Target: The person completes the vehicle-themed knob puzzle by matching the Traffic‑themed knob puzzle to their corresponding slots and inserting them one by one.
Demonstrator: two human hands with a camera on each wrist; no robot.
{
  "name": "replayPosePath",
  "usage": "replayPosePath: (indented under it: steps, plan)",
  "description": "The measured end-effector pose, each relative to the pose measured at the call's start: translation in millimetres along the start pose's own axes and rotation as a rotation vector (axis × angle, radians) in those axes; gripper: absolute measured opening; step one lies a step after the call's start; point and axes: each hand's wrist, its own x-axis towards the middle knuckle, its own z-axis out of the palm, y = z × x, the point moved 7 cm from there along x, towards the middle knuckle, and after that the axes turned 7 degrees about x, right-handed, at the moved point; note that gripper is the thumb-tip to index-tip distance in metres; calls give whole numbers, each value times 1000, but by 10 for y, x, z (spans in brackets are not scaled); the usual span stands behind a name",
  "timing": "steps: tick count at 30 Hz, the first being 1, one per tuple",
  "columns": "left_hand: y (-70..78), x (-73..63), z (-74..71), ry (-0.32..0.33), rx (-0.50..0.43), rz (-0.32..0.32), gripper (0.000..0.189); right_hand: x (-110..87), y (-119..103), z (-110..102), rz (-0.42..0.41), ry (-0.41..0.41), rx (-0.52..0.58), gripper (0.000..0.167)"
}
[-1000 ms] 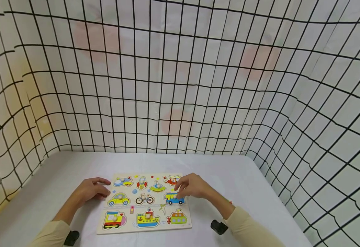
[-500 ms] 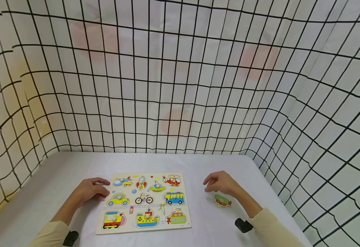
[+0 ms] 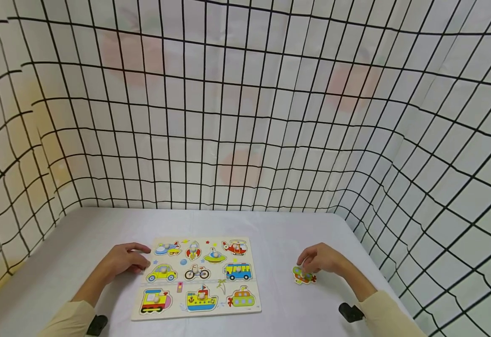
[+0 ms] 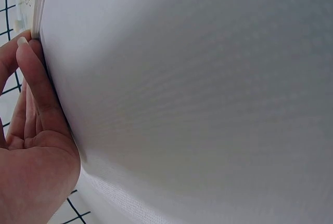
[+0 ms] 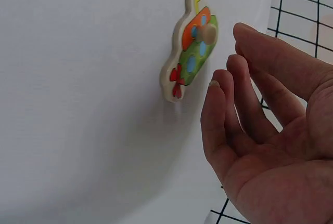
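Note:
On the table lies a wooden puzzle board [image 3: 174, 283] with knobbed vehicle pieces. My left hand [image 3: 123, 260] rests at its left edge, and in the left wrist view the fingertips of the left hand [image 4: 39, 94] touch that edge. Right of the board, a loose green and orange submarine piece [image 3: 298, 275] lies with its wooden knob facing up. My right hand [image 3: 323, 258] is over it. In the right wrist view the submarine piece [image 5: 192, 52] stands apart from the loosely bent fingers of my right hand [image 5: 265, 109]; nothing is held.
The board carries a bus [image 3: 238, 270], a bicycle [image 3: 197, 271], a boat [image 3: 202, 300], a train [image 3: 154, 300] and other vehicles. A submarine picture [image 3: 241, 297] is at its lower right. A black wire grid [image 3: 212, 140] surrounds the table's back and sides.
My right hand has moved right from above the bus to the loose submarine piece, lowering over it in the last half second. The left hand and the board have stayed put.

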Motion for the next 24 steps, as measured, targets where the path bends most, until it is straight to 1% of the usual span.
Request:
replayPosePath:
  steps: [5, 10, 13, 20, 24]
  plan:
    - [-4, -2, 3, 1, 1, 0, 50, -8, 95, 35, 18, -31, 17, 21]
    - [0, -7, 4, 1, 0, 6, 50, -15, 125, 90, 17, -68, 43, 24]
    - [3, -13, 5, 2, -2, 2, 50, -9, 128, 108, 11, -74, 55, 24]
    - [23, -34, 6, 9, 6, 4, 50, 4, 124, 119, -3, -79, 33, 21]
    - [16, -31, 3, 10, 11, 8, 50, 16, 91, 135, -25, -87, 13, 18]
